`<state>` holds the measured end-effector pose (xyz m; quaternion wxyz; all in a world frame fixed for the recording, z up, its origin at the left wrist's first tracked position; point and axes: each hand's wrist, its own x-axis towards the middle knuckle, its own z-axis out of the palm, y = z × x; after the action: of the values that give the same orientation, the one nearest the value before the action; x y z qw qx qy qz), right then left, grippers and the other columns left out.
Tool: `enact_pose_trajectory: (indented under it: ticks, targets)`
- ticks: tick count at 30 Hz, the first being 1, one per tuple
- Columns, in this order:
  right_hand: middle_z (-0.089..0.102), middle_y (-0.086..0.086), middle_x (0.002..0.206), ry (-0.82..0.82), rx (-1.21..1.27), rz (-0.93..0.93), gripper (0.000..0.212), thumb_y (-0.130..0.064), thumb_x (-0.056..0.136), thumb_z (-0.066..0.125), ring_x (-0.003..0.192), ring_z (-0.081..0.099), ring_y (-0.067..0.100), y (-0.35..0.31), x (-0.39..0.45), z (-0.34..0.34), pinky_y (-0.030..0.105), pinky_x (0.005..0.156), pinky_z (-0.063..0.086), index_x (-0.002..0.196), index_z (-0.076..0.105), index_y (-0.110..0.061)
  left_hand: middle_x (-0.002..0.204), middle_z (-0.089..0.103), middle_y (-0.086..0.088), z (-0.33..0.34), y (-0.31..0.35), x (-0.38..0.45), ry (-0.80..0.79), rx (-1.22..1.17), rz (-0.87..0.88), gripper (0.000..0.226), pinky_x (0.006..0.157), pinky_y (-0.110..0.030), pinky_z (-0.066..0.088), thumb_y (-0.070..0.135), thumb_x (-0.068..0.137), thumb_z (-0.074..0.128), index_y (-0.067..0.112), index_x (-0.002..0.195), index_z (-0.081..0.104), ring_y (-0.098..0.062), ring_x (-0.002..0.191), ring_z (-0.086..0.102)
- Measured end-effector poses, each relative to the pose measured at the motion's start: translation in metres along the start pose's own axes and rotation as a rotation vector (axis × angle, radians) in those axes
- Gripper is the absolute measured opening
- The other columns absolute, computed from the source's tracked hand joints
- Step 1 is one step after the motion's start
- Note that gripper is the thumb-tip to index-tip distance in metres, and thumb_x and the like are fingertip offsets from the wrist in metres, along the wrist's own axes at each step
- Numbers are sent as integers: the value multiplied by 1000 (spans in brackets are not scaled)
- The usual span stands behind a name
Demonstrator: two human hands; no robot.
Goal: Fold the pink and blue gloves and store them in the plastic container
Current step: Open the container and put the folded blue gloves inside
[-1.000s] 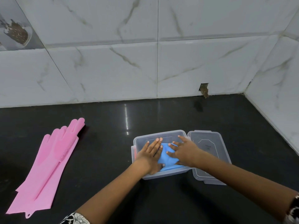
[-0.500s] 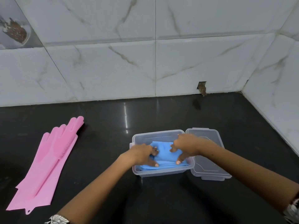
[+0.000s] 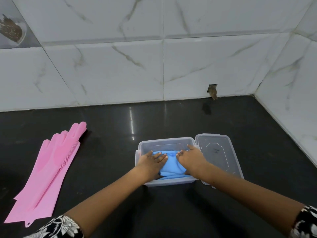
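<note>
Item: blue gloves, folded, lying inside the clear plastic container at centre of the black desk.

Left hand: I have it flat on the left part of the blue bundle, fingers straight and close together, pressing down.

Right hand: flat on the right part, fingers straight and slightly spread, tips toward the middle; pinching nothing.

Lid: off, lying just beside the container on its right.

Pink gloves: unfolded, stacked flat, well apart at far left of the desk.

Handling note, as I judge it: silicone-like gloves spring back, so I press evenly with both palms, push the bundle below the rim and into the corners, then lift one hand at a time. The pink pair needs room on top.
</note>
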<state>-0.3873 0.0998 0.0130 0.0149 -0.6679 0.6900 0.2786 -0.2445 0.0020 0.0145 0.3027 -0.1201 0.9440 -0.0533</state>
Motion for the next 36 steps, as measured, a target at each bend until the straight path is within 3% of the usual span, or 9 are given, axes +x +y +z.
enact_pose_trajectory:
  ticks: [7, 10, 12, 15, 18, 21, 26, 32, 36]
  targets:
    - [55, 11, 134, 25, 104, -30, 48, -34, 89, 57, 125, 49, 25, 14, 1, -5, 37, 118, 14, 128, 49, -8, 161, 4, -1, -13, -16, 5, 21, -212, 47, 61, 120, -36, -1, 47, 100, 16, 17, 151, 5, -12, 147, 1]
    - [55, 8, 134, 5, 186, -87, 48, -39, 90, 55, 125, 48, 28, 23, -3, -11, 38, 118, 13, 130, 51, -13, 152, 35, -5, -23, -22, 3, 3, -622, -26, 55, 112, -33, 20, 50, 98, 17, 25, 144, 35, -20, 139, 30]
    - [55, 4, 135, 7, 327, -84, 45, -35, 92, 54, 126, 45, 30, 29, -7, -15, 38, 116, 18, 133, 50, -17, 142, 49, -9, -28, -27, 4, 95, -631, -12, 54, 103, -33, 32, 51, 98, 25, 20, 136, 48, -24, 126, 46]
    - [56, 4, 134, -1, 407, -62, 52, -40, 88, 59, 124, 44, 32, 36, -9, -21, 41, 112, 28, 133, 50, -17, 155, 29, -1, -23, -31, 9, 104, -373, 77, 47, 112, -37, 27, 38, 99, 38, 19, 142, 40, -23, 139, 33]
    - [62, 8, 122, -46, 232, -104, 58, -47, 84, 61, 115, 52, 31, 32, -8, -22, 42, 116, 19, 132, 51, -17, 160, 13, -1, -9, -29, 16, 121, -121, 76, 58, 117, -37, 14, 38, 97, 40, 17, 149, 22, -17, 146, 16]
    - [64, 9, 116, -56, 146, -88, 52, -45, 84, 61, 111, 56, 29, 25, -1, -22, 43, 117, 18, 125, 55, -13, 160, 10, -3, -2, -27, 19, 132, -86, 44, 68, 118, -36, 5, 41, 97, 40, 16, 151, 8, -16, 147, 11]
    - [66, 12, 108, -51, 63, -67, 43, -41, 83, 63, 100, 60, 28, 19, 10, -19, 39, 104, 37, 111, 59, -9, 160, 4, -6, -2, -23, 19, 82, -113, -32, 72, 119, -37, 1, 44, 98, 36, 18, 150, -6, -17, 148, 6]
    - [64, 12, 116, -38, 56, -94, 44, -39, 83, 63, 106, 59, 28, 30, 11, -16, 41, 112, 29, 115, 58, -9, 161, -1, -4, -10, -14, 15, 58, -200, -65, 66, 119, -37, 0, 39, 101, 29, 18, 150, -8, -16, 148, -1]
    - [51, 14, 137, -51, 49, -98, 60, -41, 84, 63, 121, 51, 31, 34, 3, -25, 44, 114, 27, 131, 46, -7, 159, 16, -4, -17, -12, 8, 164, -262, -35, 53, 119, -37, 7, 33, 102, 29, 16, 150, 14, -18, 147, 14]
